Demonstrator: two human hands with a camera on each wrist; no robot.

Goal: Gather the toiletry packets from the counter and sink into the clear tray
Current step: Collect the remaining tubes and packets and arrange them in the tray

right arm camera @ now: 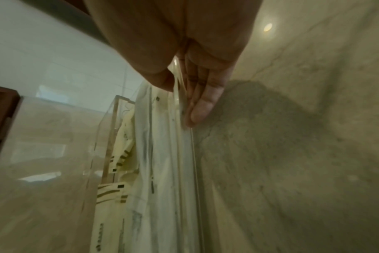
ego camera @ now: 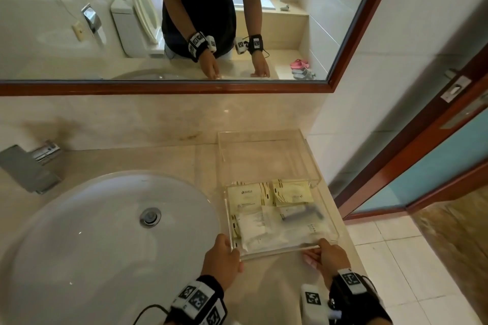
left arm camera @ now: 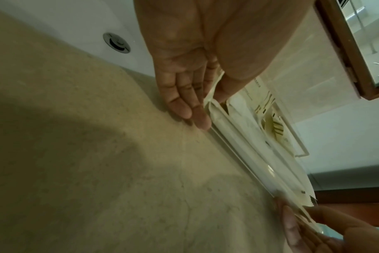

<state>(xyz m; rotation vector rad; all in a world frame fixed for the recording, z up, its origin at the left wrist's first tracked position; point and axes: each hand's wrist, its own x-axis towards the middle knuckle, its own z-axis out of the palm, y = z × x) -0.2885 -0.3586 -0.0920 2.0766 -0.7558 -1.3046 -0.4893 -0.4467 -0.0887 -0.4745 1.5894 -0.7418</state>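
The clear tray (ego camera: pixel 266 161) stands on the beige counter, right of the sink. Its near half holds several toiletry packets: two yellow packets (ego camera: pixel 248 194) side by side, white packets (ego camera: pixel 253 229) in front, and one with a grey handle (ego camera: pixel 301 215). My left hand (ego camera: pixel 233 249) pinches the tray's front wall at the near-left corner. In the left wrist view that left hand (left arm camera: pixel 210 109) has its thumb inside and straight fingers (left arm camera: pixel 195 111) outside. My right hand (ego camera: pixel 317 249) pinches the same wall near the right corner, as the right hand (right arm camera: pixel 181 101) shows close up.
A white sink (ego camera: pixel 79 219) with a metal drain (ego camera: pixel 150 216) fills the left; I see no packet in it. A chrome faucet (ego camera: pixel 29 166) stands at its far left. The mirror's wooden frame (ego camera: pixel 158 88) runs above the backsplash. The counter edge (ego camera: pixel 351 253) and a doorway lie right.
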